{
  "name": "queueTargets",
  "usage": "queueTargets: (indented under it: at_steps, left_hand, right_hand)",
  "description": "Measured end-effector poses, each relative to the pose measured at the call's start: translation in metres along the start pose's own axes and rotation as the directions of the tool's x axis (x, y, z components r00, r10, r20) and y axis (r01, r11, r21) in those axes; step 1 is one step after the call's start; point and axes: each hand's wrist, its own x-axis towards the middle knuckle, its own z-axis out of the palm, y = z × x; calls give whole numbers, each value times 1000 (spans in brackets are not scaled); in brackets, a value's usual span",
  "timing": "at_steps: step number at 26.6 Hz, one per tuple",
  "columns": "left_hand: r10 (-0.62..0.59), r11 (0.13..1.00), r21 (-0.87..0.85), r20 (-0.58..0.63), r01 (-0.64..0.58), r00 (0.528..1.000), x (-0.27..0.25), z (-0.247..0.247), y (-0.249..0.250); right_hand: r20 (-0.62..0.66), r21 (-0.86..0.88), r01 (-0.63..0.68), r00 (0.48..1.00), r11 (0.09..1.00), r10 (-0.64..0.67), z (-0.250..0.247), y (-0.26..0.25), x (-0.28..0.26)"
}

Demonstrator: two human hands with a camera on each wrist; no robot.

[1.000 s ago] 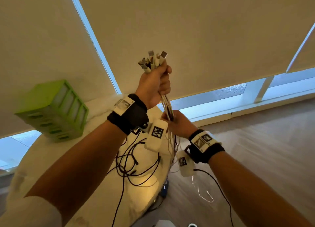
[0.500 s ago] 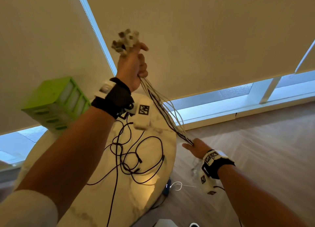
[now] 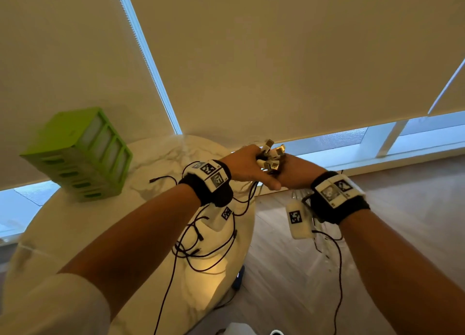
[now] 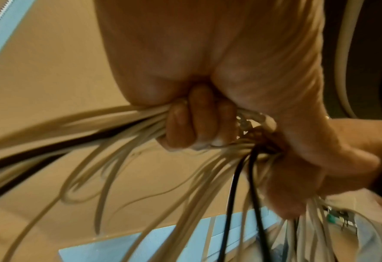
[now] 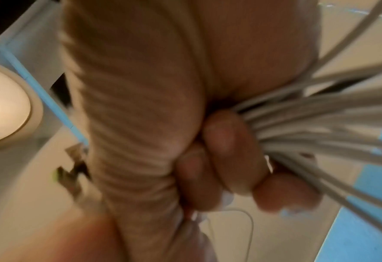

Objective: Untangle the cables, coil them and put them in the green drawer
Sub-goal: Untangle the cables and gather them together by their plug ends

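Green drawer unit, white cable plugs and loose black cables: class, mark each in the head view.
green drawer unit [image 3: 63, 136]: head view, its flat top.
white cable plugs [image 3: 273, 156]: head view, cluster between hands.
black cables [image 3: 201, 246]: head view, tangle on table.

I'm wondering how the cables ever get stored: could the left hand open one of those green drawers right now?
Probably not yet. The left hand grips the bundle of white cables, as does the right hand. The green plastic drawer unit sits apart on the round marble table; nothing blocks it.

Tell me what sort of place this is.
Probably a home or office room: a round marble-look table beside low windows with drawn roller blinds, wood flooring, and a green drawer unit.
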Motion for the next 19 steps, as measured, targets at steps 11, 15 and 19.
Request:
queueTargets:
  at_steps: [11,15,19]
  left_hand:
    - [-15,994,-112,4,15,1000,-12,-38,36]
    - [-70,839,-535,-294,-104,953,-15,-59,43]
    - [-163,784,-603,-426,-145,890,-19,-76,37]
  right_hand:
    - [-268,630,48,950,775,159,-6,22,-25]
    - [-218,658,-79,932,749,290,68,61,-15]
    - [-183,584,-303,855,753,486,129,96,-28]
